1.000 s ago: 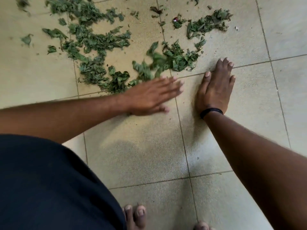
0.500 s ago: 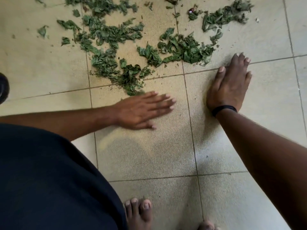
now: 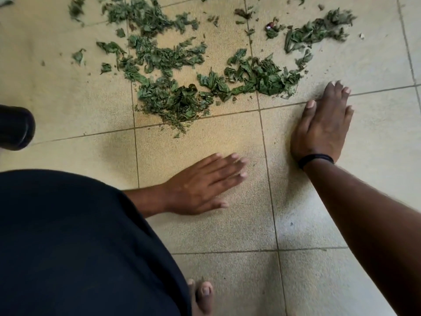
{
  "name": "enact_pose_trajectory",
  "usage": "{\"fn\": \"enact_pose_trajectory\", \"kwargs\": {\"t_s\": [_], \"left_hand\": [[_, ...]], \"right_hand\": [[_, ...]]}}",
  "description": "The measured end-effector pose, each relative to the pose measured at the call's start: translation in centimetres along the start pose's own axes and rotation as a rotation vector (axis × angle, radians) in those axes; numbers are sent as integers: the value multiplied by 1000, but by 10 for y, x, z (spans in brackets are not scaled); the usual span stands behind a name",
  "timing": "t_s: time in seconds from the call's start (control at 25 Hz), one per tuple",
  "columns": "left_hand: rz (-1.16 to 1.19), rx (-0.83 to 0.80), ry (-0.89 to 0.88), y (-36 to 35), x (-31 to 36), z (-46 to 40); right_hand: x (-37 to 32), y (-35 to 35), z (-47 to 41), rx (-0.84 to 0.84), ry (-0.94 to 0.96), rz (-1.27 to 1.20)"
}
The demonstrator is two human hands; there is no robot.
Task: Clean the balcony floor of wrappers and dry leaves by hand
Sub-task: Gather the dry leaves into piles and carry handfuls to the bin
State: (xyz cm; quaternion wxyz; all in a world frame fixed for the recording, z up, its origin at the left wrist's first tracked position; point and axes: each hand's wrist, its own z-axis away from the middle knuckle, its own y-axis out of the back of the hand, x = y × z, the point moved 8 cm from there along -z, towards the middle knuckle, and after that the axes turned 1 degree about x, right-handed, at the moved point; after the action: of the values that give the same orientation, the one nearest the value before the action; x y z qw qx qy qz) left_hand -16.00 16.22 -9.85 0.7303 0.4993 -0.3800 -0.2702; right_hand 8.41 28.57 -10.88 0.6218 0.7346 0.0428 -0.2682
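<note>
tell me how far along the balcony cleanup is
Done: nothing looks collected, though the tiles near the feet are bare. In hand: left hand and right hand lie flat, holding nothing. Left: the leaves across the tiles and a small wrapper.

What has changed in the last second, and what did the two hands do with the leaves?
The left hand drew back toward the person, away from the leaves, which it touched before; it now lies flat on bare tile. Neither hand took hold of anything. The right hand stayed flat on the floor beside the pile's right edge.

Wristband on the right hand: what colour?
Black wristband, right hand; head view.
</note>
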Motion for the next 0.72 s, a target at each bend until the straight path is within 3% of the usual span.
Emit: {"fn": "enact_pose_trajectory", "kwargs": {"t_s": [0.16, 0.36, 0.6, 0.72], "left_hand": [[-111, -124, 42, -10, -56, 19], [-145, -92, 121, 31, -120, -49], [-47, -18, 33, 20, -42, -50], [6, 8, 126, 9, -56, -15]], "right_hand": [[0, -2, -2, -13, 9, 31], [0, -1, -1, -1, -7, 11], [1, -2, -1, 3, -5, 2], [3, -4, -2, -2, -7, 14]]}}
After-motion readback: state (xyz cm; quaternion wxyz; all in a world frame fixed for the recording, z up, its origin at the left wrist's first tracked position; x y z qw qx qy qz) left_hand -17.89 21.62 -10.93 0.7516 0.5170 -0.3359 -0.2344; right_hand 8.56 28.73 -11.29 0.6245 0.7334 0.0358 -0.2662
